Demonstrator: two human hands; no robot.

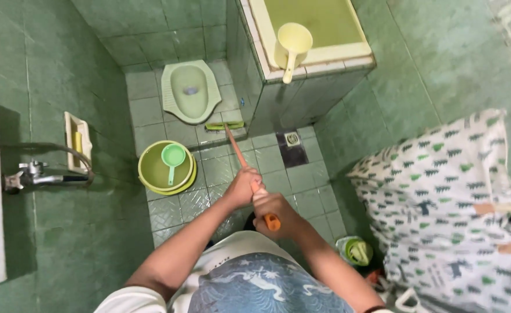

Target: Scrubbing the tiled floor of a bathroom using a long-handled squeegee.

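A pale green squat toilet [190, 91] sits on a raised tiled step at the far end of the floor. Nearer, a round green basin [164, 169] stands on the tiles with a green dipper [172, 157] lying in it. A tiled water tank [309, 35] fills the corner, and a yellow dipper [292, 44] rests on its rim. A square floor drain [292, 139] lies below the tank. On the left wall hang a soap holder [77, 141] and a metal tap [34, 174] with a hose. A tree-patterned cloth [447, 203] hangs at right, near a green bottle [355, 250].
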